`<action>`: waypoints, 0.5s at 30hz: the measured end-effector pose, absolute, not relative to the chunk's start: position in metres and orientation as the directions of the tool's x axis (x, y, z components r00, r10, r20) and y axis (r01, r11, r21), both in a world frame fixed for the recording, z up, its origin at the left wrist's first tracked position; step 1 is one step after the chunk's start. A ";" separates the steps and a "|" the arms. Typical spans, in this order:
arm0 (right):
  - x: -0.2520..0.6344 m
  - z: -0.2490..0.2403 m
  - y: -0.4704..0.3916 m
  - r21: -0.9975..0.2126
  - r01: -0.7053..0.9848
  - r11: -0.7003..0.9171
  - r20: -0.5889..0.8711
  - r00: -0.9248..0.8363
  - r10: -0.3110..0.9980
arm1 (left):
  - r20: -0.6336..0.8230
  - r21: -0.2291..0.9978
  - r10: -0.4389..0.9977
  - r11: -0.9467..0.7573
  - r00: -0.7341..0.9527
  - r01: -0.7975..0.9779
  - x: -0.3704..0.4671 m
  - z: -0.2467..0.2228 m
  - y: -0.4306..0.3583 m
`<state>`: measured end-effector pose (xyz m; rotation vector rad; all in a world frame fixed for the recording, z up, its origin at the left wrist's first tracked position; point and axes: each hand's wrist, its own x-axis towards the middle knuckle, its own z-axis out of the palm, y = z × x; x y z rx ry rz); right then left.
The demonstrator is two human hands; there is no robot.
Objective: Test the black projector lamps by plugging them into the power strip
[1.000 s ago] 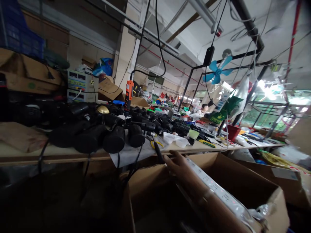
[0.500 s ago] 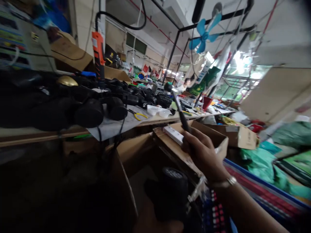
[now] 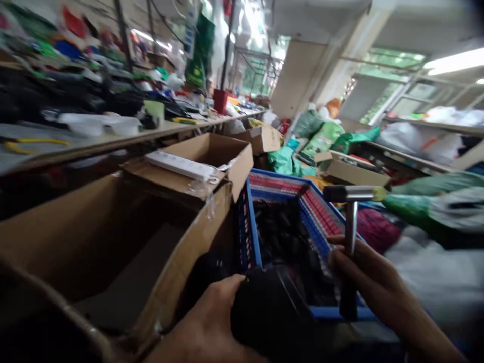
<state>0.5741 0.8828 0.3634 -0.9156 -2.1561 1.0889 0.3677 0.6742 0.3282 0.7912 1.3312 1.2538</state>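
Observation:
My right hand (image 3: pixel 368 269) is closed on the handle of a mallet (image 3: pixel 351 222), held upright. Its metal head carries a black face on one side and a yellowish one on the other. At the bottom centre, my left hand (image 3: pixel 212 322) grips a black rounded device (image 3: pixel 270 307) whose exact kind I cannot make out; its lower part is lost in shadow. Both hands are at the near end of a blue plastic crate (image 3: pixel 255 227), which holds many dark parts (image 3: pixel 287 227). To the left of the device gapes an open cardboard box (image 3: pixel 181 267).
A white power strip (image 3: pixel 181 166) lies on a cardboard flap beside a second open box (image 3: pixel 227 146). On the workbench (image 3: pixel 151 132) at left are white plastic trays (image 3: pixel 94 123) and yellow-handled pliers (image 3: pixel 34 143). Bags (image 3: pixel 434 212) are heaped at right.
The view has swung to the right, bringing the blue crate into sight. My left hand has brought the black device out from over the cardboard box towards the crate; the mallet came along in my right hand.

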 end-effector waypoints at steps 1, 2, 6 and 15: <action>0.592 0.353 0.883 -0.797 0.391 0.460 0.170 -0.586 0.792 | -0.283 0.959 0.946 0.274 -0.158 -0.074 0.372 0.322 0.685; 0.608 0.342 0.882 -0.752 0.457 0.474 0.164 -0.568 0.807 | -0.312 0.943 0.938 0.325 -0.152 0.072 0.376 0.314 0.696; 0.657 0.290 0.875 -0.670 0.562 0.485 0.048 -0.619 0.784 | -0.385 0.736 0.896 0.443 -0.223 0.512 0.381 0.270 0.733; 0.672 0.249 0.860 -0.679 0.531 0.506 -0.086 -0.743 0.664 | -0.475 0.530 0.873 0.385 -0.112 0.756 0.371 0.228 0.765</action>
